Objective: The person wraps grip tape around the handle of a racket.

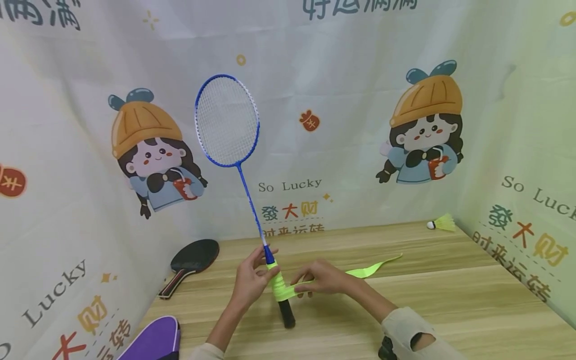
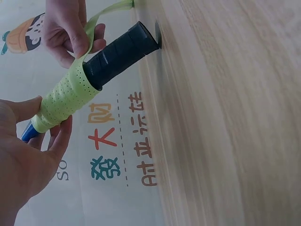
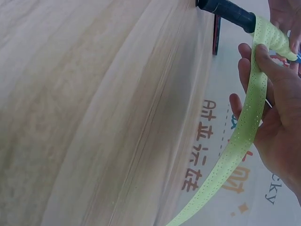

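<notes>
A blue and white badminton racket (image 1: 250, 200) stands tilted, its head up and to the left in the head view. Yellow-green perforated grip tape (image 2: 66, 99) is wound around the upper part of its handle, while the black lower end (image 2: 123, 52) is bare. My left hand (image 1: 252, 280) grips the handle at the top of the wrapped part, thumb on the tape. Between thumb and fingers, my right hand (image 1: 321, 277) pinches the loose strip (image 3: 251, 108) close to the handle. The strip's free tail runs past the right wrist.
A black table tennis paddle (image 1: 193, 257) lies at the left of the wooden table (image 1: 450, 280). A purple case (image 1: 155, 340) is at the near left. A yellow shuttlecock (image 1: 442, 223) lies at the back right. Printed cloth (image 1: 351, 125) encloses the table's back and sides.
</notes>
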`<state>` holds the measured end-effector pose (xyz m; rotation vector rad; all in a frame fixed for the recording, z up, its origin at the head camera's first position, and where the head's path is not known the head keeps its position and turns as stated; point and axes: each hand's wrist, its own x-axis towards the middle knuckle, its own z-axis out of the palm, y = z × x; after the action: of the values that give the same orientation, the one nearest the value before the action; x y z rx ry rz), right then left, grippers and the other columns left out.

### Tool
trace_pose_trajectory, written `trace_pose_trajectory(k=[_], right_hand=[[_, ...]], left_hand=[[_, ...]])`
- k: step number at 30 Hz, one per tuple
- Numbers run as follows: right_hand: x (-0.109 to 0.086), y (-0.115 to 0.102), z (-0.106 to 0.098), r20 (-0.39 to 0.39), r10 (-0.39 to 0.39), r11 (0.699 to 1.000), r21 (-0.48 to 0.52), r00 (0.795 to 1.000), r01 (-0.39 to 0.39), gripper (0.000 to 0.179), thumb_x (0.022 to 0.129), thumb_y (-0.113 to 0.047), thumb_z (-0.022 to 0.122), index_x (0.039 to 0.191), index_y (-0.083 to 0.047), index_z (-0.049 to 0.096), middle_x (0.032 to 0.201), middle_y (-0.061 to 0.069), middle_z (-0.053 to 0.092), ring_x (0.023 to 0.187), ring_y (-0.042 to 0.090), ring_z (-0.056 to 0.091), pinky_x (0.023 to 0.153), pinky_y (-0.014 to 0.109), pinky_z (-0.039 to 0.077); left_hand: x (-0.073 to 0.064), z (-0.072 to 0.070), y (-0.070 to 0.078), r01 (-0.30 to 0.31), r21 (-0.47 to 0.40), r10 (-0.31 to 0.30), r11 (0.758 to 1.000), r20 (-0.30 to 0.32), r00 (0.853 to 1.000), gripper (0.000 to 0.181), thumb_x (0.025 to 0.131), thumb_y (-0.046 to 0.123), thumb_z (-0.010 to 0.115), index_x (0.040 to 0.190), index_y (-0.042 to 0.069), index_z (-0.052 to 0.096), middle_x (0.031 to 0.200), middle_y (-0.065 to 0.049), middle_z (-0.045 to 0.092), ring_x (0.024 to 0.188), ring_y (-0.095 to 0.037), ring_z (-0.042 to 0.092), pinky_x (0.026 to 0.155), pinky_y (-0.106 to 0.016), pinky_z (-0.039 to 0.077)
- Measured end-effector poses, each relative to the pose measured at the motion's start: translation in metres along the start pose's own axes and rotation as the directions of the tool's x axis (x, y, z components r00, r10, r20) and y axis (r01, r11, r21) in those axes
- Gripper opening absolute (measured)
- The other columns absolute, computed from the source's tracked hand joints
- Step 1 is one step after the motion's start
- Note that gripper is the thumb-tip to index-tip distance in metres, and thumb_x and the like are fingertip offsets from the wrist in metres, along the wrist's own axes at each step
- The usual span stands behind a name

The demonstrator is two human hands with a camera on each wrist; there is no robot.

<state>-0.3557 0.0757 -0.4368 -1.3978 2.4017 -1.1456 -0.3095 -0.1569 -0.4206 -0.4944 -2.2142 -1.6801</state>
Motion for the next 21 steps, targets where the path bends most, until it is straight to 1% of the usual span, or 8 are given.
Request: trace_pose_trajectory(k=[4,7,10,13,15,18,21], right_hand=[[0.003,-0.001,0.001,0.011,-0.013,0.999,-0.038,1.000,0.013,0.018,0.098,-0.014,0.073,0.113,-0.004,0.077,0.087,0.001,0.080,0.067,0.016,0.075,0.067,0.024,0.060],[0.006,-0.002,0.002,0.020,-0.013,0.999,-0.053,1.000,0.014,0.018,0.098,-0.013,0.072,0.113,-0.003,0.077,0.087,0.002,0.080,0.067,0.017,0.075,0.067,0.025,0.061],[0.008,-0.004,0.004,0.024,-0.010,0.998,-0.054,1.000,0.012,0.018,0.098,-0.012,0.072,0.113,-0.003,0.077,0.087,0.003,0.079,0.068,0.020,0.076,0.066,0.026,0.061],[0.010,-0.005,0.004,0.026,-0.002,0.999,-0.048,1.000,0.003,0.018,0.098,-0.012,0.073,0.114,-0.003,0.077,0.087,0.004,0.080,0.068,0.022,0.076,0.066,0.028,0.061],[0.011,-0.006,0.005,0.026,0.001,0.999,-0.042,1.000,0.000,0.019,0.098,-0.012,0.073,0.114,-0.003,0.076,0.088,0.004,0.080,0.069,0.023,0.076,0.066,0.029,0.062],[0.013,-0.006,0.006,0.028,0.001,0.999,-0.040,1.000,0.000,0.019,0.098,-0.012,0.073,0.114,-0.003,0.076,0.089,0.004,0.080,0.070,0.024,0.076,0.066,0.031,0.062],[0.014,-0.005,0.007,0.030,-0.009,0.999,-0.040,1.000,0.011,0.019,0.098,-0.013,0.073,0.114,-0.003,0.076,0.088,0.005,0.080,0.071,0.025,0.077,0.065,0.031,0.062]], left_hand=[[-0.001,-0.002,0.000,0.028,-0.031,-0.029,0.999,-0.006,1.000,0.068,0.089,-0.009,0.075,0.151,0.004,0.051,0.136,-0.021,0.065,0.117,-0.035,0.066,0.086,-0.028,0.060],[-0.001,-0.003,0.000,0.051,-0.007,-0.051,0.999,-0.018,0.999,0.067,0.089,-0.007,0.076,0.151,0.006,0.052,0.131,-0.019,0.066,0.117,-0.035,0.066,0.082,-0.025,0.058],[0.000,-0.003,0.000,0.061,0.024,-0.061,0.998,-0.025,0.998,0.067,0.089,-0.004,0.076,0.151,0.006,0.053,0.123,-0.016,0.068,0.116,-0.034,0.067,0.079,-0.023,0.056],[0.000,-0.004,0.001,0.065,0.025,-0.065,0.998,-0.027,0.998,0.069,0.089,-0.004,0.076,0.152,0.005,0.051,0.120,-0.015,0.069,0.116,-0.033,0.067,0.080,-0.023,0.055],[0.000,-0.005,0.002,0.065,0.014,-0.064,0.998,-0.025,0.998,0.069,0.089,-0.005,0.076,0.152,0.004,0.050,0.122,-0.015,0.069,0.116,-0.033,0.066,0.082,-0.024,0.056],[0.000,-0.005,0.002,0.057,0.013,-0.057,0.998,-0.020,0.998,0.069,0.089,-0.004,0.076,0.152,0.000,0.049,0.124,-0.017,0.070,0.117,-0.034,0.065,0.085,-0.028,0.058],[0.000,-0.006,0.002,0.054,0.014,-0.054,0.998,-0.008,0.999,0.066,0.090,-0.004,0.075,0.151,0.002,0.050,0.125,-0.015,0.071,0.118,-0.034,0.065,0.090,-0.035,0.059]])
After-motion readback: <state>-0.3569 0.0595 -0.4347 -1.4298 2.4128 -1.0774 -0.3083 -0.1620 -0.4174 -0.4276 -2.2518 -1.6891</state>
